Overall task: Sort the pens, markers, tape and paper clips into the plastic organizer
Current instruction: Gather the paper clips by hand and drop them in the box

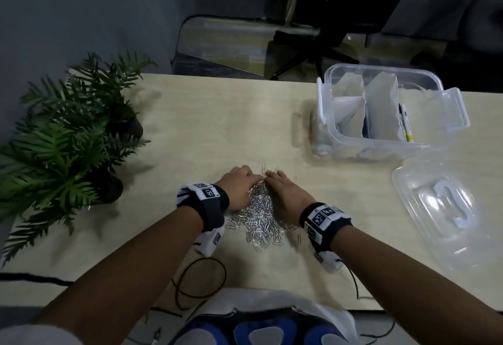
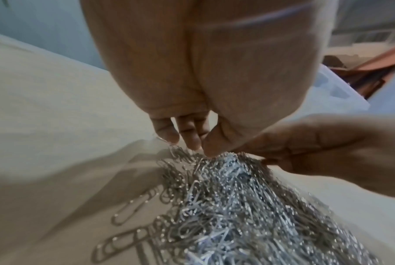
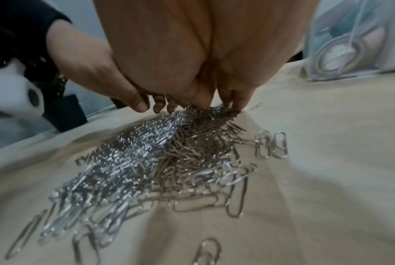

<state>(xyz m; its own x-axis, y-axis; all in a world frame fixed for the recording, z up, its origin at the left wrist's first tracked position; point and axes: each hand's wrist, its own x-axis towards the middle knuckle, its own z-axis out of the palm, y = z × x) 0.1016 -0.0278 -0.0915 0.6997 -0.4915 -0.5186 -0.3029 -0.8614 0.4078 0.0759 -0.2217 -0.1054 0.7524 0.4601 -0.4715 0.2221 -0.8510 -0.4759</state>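
A: Since the paper clips (image 1: pixel 260 215) lay loose in one heap on the table (image 1: pixel 217 116), both hands were cupped round the heap's far end, probably to rake them together for a scoop.

B: Left hand (image 1: pixel 239 185)?

A: On the heap's left side, fingers (image 2: pixel 167 131) curled down into the clips, touching the top; nothing clamped that I could tell.

B: Right hand (image 1: pixel 288 193)?

A: On the heap's right side, palm down, fingertips (image 3: pixel 237 103) digging into the same edge. Can't tell a real grasp either.

B: Organizer (image 1: pixel 381 110)?

A: Beyond the heap, to its right, well apart, open. A pen (image 1: pixel 405 122) stood inside. Lid (image 1: pixel 441 208) lay right of the heap.
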